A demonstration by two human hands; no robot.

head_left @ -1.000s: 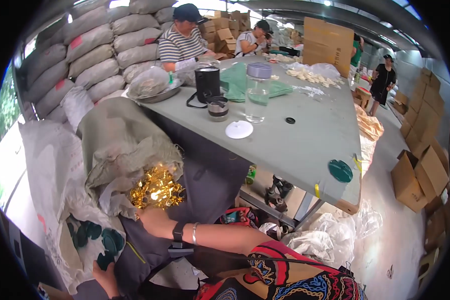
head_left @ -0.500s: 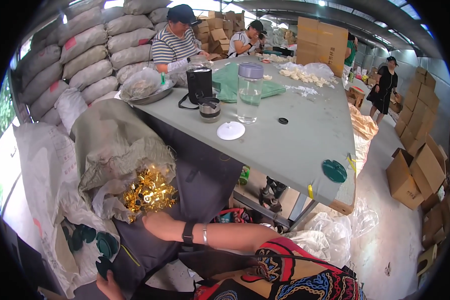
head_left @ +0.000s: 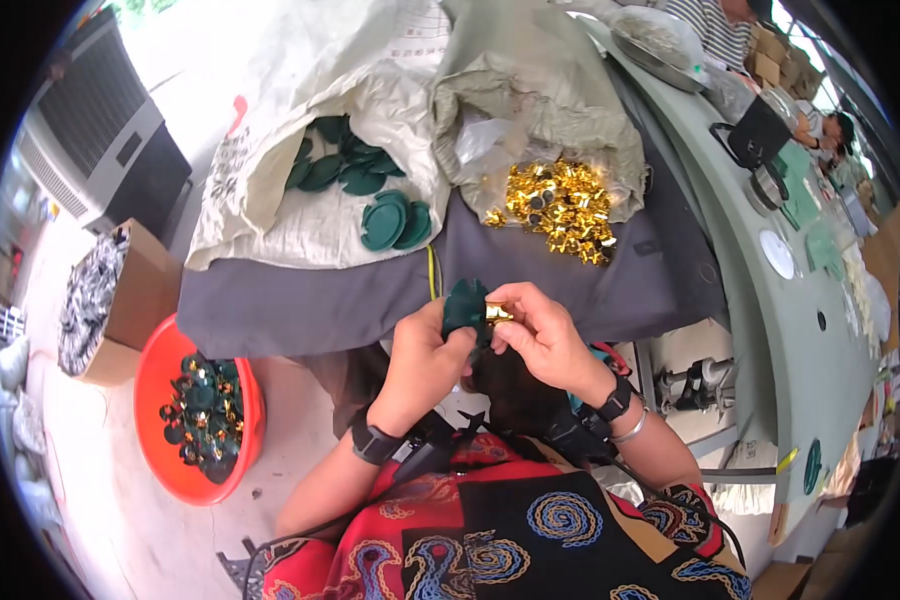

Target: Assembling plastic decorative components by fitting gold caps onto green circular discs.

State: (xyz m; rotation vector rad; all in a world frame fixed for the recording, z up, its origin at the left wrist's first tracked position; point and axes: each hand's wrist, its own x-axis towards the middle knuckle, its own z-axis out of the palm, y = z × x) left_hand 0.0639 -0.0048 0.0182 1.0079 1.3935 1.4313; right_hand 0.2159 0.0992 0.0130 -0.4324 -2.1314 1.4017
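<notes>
My left hand (head_left: pixel 425 362) and my right hand (head_left: pixel 540 333) meet in front of me over the grey cloth (head_left: pixel 320 300). Between them I hold a dark green disc (head_left: pixel 465 306), gripped by the left fingers. My right fingers pinch a small gold clip (head_left: pixel 498 313) against the disc's edge. Just beyond lies a heap of gold clips (head_left: pixel 558 208) spilling from a grey-green sack (head_left: pixel 540 90). More green discs (head_left: pixel 365 190) lie in the mouth of a white sack (head_left: pixel 300 130) to the left.
An orange tub (head_left: pixel 150 380) with finished discs stands on the floor at my lower left, beside a cardboard box (head_left: pixel 120 300) of dark parts. A long grey-green table (head_left: pixel 800 330) runs along the right with a black container (head_left: pixel 760 130), lids and people at its far end.
The view has swung down and left from the table to my lap. My hands, earlier low near the sacks, have come together on a green disc and gold clip.
</notes>
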